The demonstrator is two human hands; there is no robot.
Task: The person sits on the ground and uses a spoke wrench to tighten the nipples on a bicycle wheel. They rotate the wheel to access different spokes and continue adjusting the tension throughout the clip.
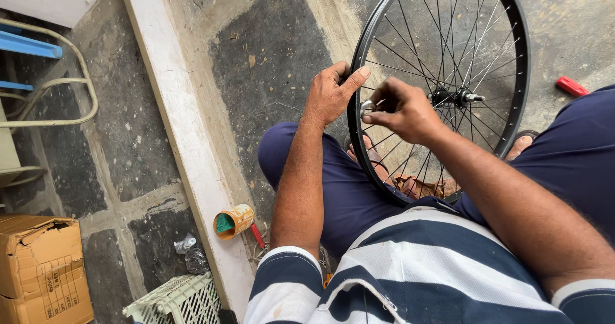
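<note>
Two hands at a bicycle wheel

One black wheel (442, 87) is stood upright on the floor (269, 61) between the knees of a seated person, its hub (456, 97) seen at the centre of the spokes. The left hand (332, 95) is closed around the rim (353, 106), thumb laid along the outer edge. The right hand (403, 111) is held just inside the rim, and its fingers (384, 116) are pinched on a small silvery tool (366, 106) set against a spoke by the rim.

A small orange can (234, 221) is lain on its side by the white kerb (186, 138), its open mouth showing a green inside; whether anything is in it cannot be told. A red-handled tool (257, 235) is lain just beside it. A pale plastic crate (179, 300) is seen at the lower edge, its contents out of sight. A brown carton (41, 269) with dark print on its side is stood at the lower left, flaps partly open. A red object (571, 86) is lain on the floor to the right of the wheel.
</note>
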